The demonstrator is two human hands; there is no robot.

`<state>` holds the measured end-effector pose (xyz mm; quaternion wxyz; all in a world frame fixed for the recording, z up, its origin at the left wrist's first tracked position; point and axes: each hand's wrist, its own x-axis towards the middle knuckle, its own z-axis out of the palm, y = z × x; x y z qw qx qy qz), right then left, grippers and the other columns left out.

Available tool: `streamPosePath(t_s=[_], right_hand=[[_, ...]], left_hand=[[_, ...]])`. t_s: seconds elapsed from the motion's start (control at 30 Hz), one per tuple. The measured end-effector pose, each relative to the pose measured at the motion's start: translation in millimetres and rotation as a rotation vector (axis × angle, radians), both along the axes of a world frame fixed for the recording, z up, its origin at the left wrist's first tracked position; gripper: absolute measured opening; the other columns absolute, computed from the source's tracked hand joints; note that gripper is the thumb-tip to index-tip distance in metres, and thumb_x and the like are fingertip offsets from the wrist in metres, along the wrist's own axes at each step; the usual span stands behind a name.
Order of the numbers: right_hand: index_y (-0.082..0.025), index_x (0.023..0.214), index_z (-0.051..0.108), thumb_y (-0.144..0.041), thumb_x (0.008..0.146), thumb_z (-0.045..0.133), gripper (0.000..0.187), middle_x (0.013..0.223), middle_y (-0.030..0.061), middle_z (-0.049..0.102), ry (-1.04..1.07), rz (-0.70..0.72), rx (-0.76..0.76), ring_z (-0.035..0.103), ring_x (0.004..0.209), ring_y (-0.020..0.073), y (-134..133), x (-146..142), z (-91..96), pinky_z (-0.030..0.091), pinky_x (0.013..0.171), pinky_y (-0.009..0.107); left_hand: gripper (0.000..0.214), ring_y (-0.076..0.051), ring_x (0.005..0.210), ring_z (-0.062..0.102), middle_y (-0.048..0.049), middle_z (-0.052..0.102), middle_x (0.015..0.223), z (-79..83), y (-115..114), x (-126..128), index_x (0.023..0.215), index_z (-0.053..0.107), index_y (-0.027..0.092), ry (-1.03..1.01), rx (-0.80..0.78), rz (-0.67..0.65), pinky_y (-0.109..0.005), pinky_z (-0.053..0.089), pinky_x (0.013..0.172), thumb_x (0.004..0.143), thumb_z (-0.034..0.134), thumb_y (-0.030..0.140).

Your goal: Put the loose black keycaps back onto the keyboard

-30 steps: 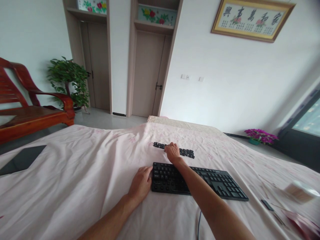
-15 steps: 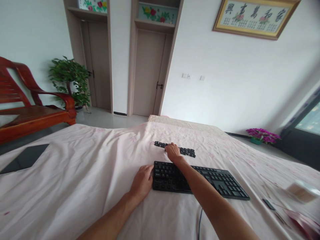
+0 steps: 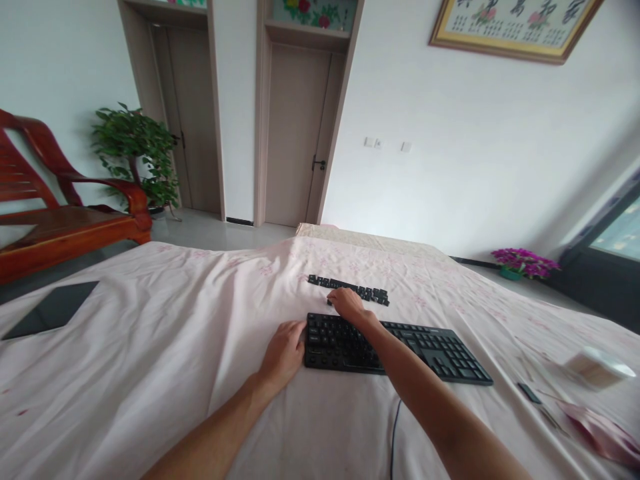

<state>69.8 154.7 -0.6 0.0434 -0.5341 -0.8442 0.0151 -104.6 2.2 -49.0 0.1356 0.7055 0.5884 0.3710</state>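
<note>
A black keyboard [image 3: 440, 357] lies on the pale flowered cloth, its cable running toward me. Its near left part shows bare spots without keycaps. My left hand [image 3: 284, 350] grips the keyboard's left edge, thumb and fingers against the side. Above the keyboard's far edge is my right hand [image 3: 349, 305], fingers pinched together. A small black keycap [image 3: 329, 302] shows at its fingertips; which key it is I cannot make out. Just beyond lie several loose black keycaps [image 3: 377, 293] in rough rows, partly hidden behind the right hand.
On the right of the cloth [image 3: 240, 300] are a clear box of thin sticks [image 3: 597, 367], a small dark object [image 3: 529, 393], and pink fabric [image 3: 597, 427]. A dark flat panel [image 3: 50, 310] lies at the left. Beyond stand a wooden chair [image 3: 100, 223] and plants.
My right hand has drawn back a little from the loose keycaps toward the keyboard, a keycap now showing at its fingertips. My left hand stays on the keyboard's edge. The view has tilted slightly down.
</note>
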Motion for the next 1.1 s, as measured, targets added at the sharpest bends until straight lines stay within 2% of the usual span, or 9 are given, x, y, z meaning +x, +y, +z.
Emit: streamPosePath(t_s=[0.13,0.23,0.37,0.53,0.67,0.83,0.97,1.1], right_hand=[[-0.028,0.109,0.07,-0.029,0.088,0.051,0.028,0.113,0.0036,0.067,0.028,0.04,0.009,0.06,0.105,0.0201,-3.3,-2.6,-1.0,0.04,0.083,0.024],[-0.026,0.103,0.073,-0.029,0.087,0.053,0.026,0.111,0.0045,0.068,0.036,0.051,0.001,0.06,0.104,0.02,-4.0,-6.4,-2.0,0.04,0.084,0.024],[-0.022,0.097,0.075,-0.028,0.084,0.057,0.022,0.105,0.0068,0.07,0.065,0.036,-0.019,0.062,0.098,0.0208,-2.0,-8.8,-0.3,0.041,0.08,0.024],[-0.025,0.098,0.074,-0.032,0.08,0.063,0.023,0.095,0.0022,0.072,0.162,0.028,-0.036,0.063,0.093,0.0197,-9.3,3.5,10.0,0.042,0.073,0.022],[-0.025,0.102,0.072,-0.034,0.082,0.06,0.025,0.1,0.0002,0.07,0.28,0.048,0.009,0.062,0.092,0.0166,-34.4,25.8,16.4,0.042,0.077,0.022],[-0.024,0.093,0.073,-0.034,0.08,0.062,0.02,0.093,0.0015,0.07,0.469,0.091,-0.003,0.062,0.086,0.0182,-77.7,51.4,9.0,0.044,0.077,0.025],[-0.026,0.091,0.073,-0.031,0.081,0.062,0.016,0.095,0.0,0.07,0.408,0.091,-0.002,0.062,0.088,0.0168,-103.3,55.3,1.9,0.043,0.078,0.024],[-0.027,0.092,0.073,-0.03,0.084,0.059,0.016,0.095,0.0,0.069,0.288,0.118,0.034,0.061,0.092,0.0168,-115.2,50.4,3.5,0.041,0.08,0.024]], left_hand=[[0.05,-0.019,0.116,0.052,-0.0085,0.063,0.121,-0.6,0.1,0.1,0.122,0.059,0.015,0.006,0.009,0.002,-0.032,0.037,0.104,0.075,0.045,0.007],[0.052,-0.019,0.117,0.051,-0.0074,0.063,0.121,-0.4,0.2,0.2,0.122,0.059,0.017,0.012,0.007,0.008,-0.033,0.036,0.105,0.074,0.045,0.005],[0.051,-0.02,0.117,0.052,-0.0068,0.063,0.121,0.1,0.2,0.2,0.122,0.059,0.018,0.021,-0.005,0.003,-0.033,0.037,0.104,0.074,0.045,0.006],[0.048,-0.02,0.115,0.053,-0.0081,0.064,0.12,-0.6,0.2,-0.1,0.12,0.06,0.017,0.033,0.01,0.0,-0.033,0.038,0.103,0.075,0.046,0.006],[0.052,-0.019,0.116,0.052,-0.0075,0.063,0.122,-2.3,0.5,-0.7,0.123,0.058,0.016,0.038,0.025,-0.008,-0.032,0.037,0.104,0.074,0.046,0.004],[0.052,-0.019,0.117,0.052,-0.0092,0.063,0.124,-2.9,0.1,-1.1,0.123,0.058,0.013,0.043,0.034,-0.012,-0.033,0.036,0.106,0.074,0.046,0.003],[0.051,-0.019,0.117,0.052,-0.0088,0.062,0.124,-2.5,-0.1,-0.5,0.124,0.058,0.014,0.044,0.031,-0.007,-0.033,0.037,0.105,0.076,0.045,0.004],[0.052,-0.019,0.117,0.052,-0.0083,0.063,0.125,-2.1,-0.1,-0.2,0.125,0.057,0.015,0.041,0.033,-0.009,-0.033,0.038,0.105,0.076,0.045,0.003]])
